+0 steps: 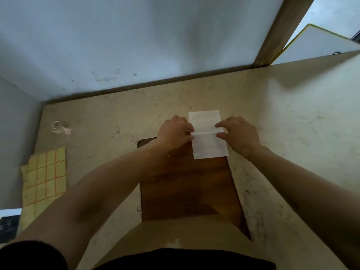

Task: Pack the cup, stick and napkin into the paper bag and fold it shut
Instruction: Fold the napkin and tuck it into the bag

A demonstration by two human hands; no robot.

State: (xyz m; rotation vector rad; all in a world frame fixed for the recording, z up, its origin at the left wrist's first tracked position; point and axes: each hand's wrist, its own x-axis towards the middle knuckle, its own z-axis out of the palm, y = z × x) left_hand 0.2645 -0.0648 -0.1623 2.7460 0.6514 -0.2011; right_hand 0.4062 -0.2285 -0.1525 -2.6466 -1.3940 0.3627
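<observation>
Both hands creasing the white napkin [207, 133] on a wooden board [187, 184].
I saw left hand [174, 133] and right hand [238, 135] pinching its fold; beige marbled counter [292, 123], grey wall [116, 45] behind.

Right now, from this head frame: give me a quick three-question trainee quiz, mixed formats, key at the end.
1. True or false: the white paper bag stands upright on the beige table.
2. Multiple choice: where is the small roll of clear tape relative to the bag? A) to its left B) to its right C) on top of it
3. Fill in: the left hand and right hand both pinch the bag at a ____ running across its middle.

Key: 1 false, it lies flat, partly on the dark wooden board. 2 A. 3 fold.
</observation>
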